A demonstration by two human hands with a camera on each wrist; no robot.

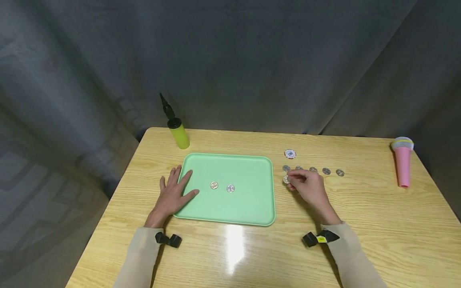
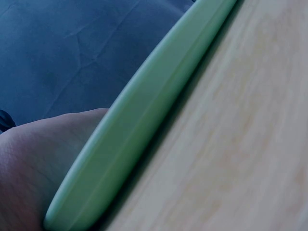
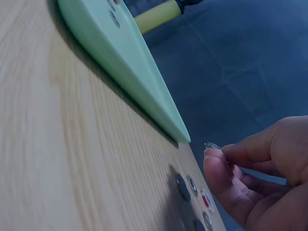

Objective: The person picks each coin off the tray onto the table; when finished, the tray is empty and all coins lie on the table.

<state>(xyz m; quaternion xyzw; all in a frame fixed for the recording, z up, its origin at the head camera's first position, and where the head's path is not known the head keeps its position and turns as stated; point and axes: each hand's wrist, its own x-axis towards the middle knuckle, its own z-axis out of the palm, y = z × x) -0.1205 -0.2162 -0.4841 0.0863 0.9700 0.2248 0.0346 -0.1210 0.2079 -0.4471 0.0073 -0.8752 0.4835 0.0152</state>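
A: What is the right hand point(image 1: 309, 188) doing, and why is it shaped so?

B: It is pinching a silver coin point(image 1: 286, 179) between thumb and fingertips, lifted just off the bench point(image 1: 378, 224). The right wrist view is showing the coin's edge point(image 3: 211, 145) poking out above the fingertips point(image 3: 216, 168); a thin disc probably calls for such a tip grip.

A: And the left hand point(image 1: 173, 196)?

B: It is lying flat with fingers spread, its fingertips resting on the near-left rim of the green tray point(image 1: 252, 208), seemingly steadying it. The left wrist view is showing only the tray's rim point(image 2: 144, 125) against the palm.

A: Where are the other coins lying?

B: Two tray coins point(image 1: 222, 186) are sitting between the hands, nearer the left one. A row of coins point(image 1: 325, 171) is lying just beyond the right hand, and a red-and-white chip point(image 1: 289, 154) farther beyond.

A: Anything else?

B: A yellow pump point(image 1: 177, 130) is standing beyond the left hand; a pink cup point(image 1: 402, 166) is lying well to the right of the right hand.
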